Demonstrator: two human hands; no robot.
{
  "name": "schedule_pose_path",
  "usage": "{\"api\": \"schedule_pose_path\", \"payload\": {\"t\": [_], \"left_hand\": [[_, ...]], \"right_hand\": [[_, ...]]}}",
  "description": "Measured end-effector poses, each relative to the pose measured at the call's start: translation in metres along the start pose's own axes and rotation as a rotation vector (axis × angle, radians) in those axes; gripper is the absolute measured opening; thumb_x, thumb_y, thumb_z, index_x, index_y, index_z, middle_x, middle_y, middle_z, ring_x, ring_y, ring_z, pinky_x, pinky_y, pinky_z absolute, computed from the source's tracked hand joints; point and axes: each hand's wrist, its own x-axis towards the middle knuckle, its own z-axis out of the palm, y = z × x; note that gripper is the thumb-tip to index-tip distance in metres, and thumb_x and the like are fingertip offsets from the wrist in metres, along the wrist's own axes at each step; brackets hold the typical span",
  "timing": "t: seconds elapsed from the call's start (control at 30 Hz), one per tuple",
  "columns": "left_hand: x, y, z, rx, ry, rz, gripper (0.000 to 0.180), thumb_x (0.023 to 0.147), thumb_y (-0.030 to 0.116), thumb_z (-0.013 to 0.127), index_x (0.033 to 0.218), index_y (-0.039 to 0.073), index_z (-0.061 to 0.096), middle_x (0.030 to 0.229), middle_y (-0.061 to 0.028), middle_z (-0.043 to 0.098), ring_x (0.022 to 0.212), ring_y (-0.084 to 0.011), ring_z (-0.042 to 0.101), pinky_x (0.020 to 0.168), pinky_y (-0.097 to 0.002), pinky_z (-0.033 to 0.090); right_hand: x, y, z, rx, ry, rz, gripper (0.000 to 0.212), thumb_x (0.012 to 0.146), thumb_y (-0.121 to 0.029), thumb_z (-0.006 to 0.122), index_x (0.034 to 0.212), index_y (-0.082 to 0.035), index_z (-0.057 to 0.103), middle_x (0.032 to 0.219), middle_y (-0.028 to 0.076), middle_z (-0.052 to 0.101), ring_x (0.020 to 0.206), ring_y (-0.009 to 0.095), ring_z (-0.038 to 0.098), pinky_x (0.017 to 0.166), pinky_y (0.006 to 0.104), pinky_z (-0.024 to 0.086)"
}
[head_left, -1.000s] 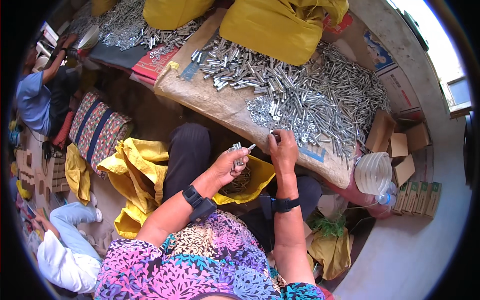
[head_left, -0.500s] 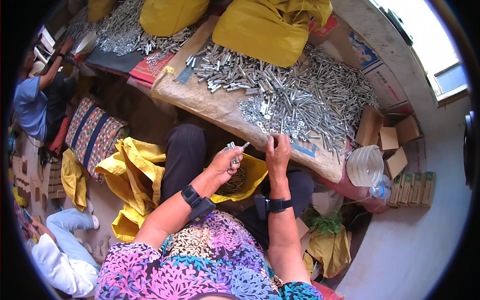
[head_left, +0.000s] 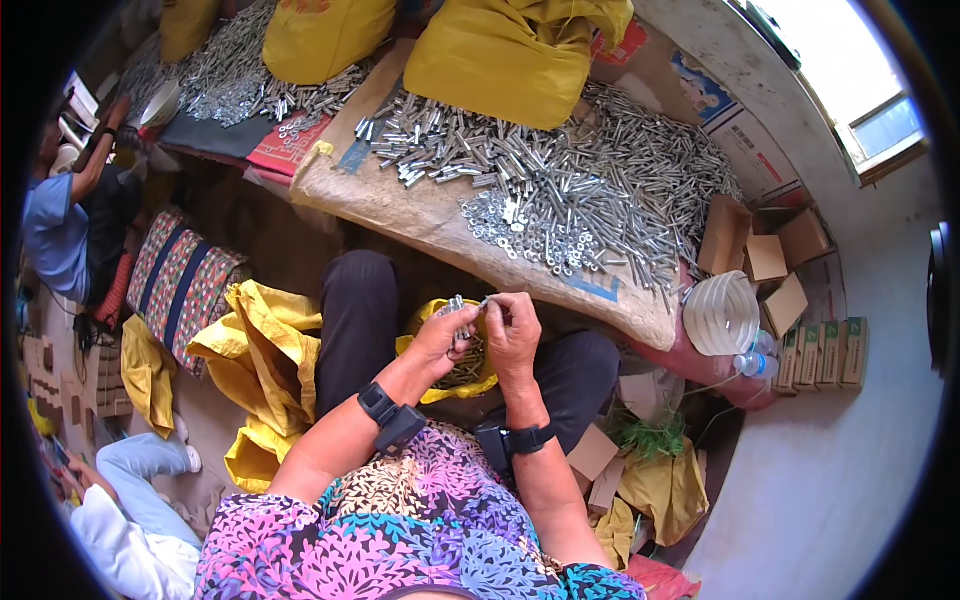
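Observation:
My left hand (head_left: 446, 338) is closed round several silvery metal bolts (head_left: 455, 308), their ends standing up out of the fist. Right beside it my right hand (head_left: 513, 330) pinches at the tip of one bolt poking out by the left thumb. Whether a small part sits between those right fingertips is hidden. Below both hands, between my knees, an open yellow sack (head_left: 440, 392) holds more metal bolts (head_left: 466, 371). Ahead on the worktable lie loose washers and nuts (head_left: 560, 245), next to a large heap of metal bolts and sleeves (head_left: 600, 170).
The worktable's cardboard-covered edge (head_left: 430, 232) runs in front of me. Full yellow sacks (head_left: 500, 65) stand at its back. To the right are a translucent tub (head_left: 720, 315), bottles (head_left: 757, 365) and small boxes (head_left: 825, 355). Two people sit at the left, one in a blue shirt (head_left: 58, 235).
My right hand has come from the table edge, down and left, to meet the left hand at the bolt tip. The left hand has shifted slightly left and down, still holding the bolts.

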Motion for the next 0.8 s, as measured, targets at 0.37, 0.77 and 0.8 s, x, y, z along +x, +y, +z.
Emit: {"api": "schedule_pose_path", "payload": {"t": [0.37,0.77,0.8], "left_hand": [[0.003,0.002,-0.006,-0.089,0.024,-0.09,0.011,0.087,0.022,0.062,0.087,0.012,0.059,0.065,0.0022,0.055,0.043,-0.0045,0.046,0.034,-0.0155,0.029],[0.018,0.03,-0.012,-0.297,-0.081,-0.048,0.015,0.088,0.02,0.061,0.095,0.009,0.054,0.069,0.0016,0.052,0.047,-0.0053,0.042,0.036,-0.017,0.029],[0.019,0.031,-0.013,-0.302,-0.075,-0.049,0.015,0.088,0.02,0.061,0.095,0.009,0.054,0.069,0.0016,0.052,0.047,-0.0053,0.042,0.036,-0.017,0.029]], "right_hand": [[0.005,0.007,0.0,-0.22,-0.065,-0.239,0.016,0.076,0.0,0.066,0.088,-0.007,0.059,0.08,0.009,0.057,0.069,0.027,0.06,0.058,0.0336,0.05],[0.084,0.027,0.008,-0.452,-0.062,-0.236,0.014,0.072,-0.006,0.07,0.081,-0.01,0.06,0.075,0.007,0.05,0.074,0.028,0.053,0.063,0.0388,0.044],[0.087,0.029,0.011,-0.465,-0.07,-0.245,0.014,0.071,-0.007,0.07,0.08,-0.01,0.06,0.075,0.007,0.05,0.075,0.028,0.053,0.063,0.039,0.044]]}}
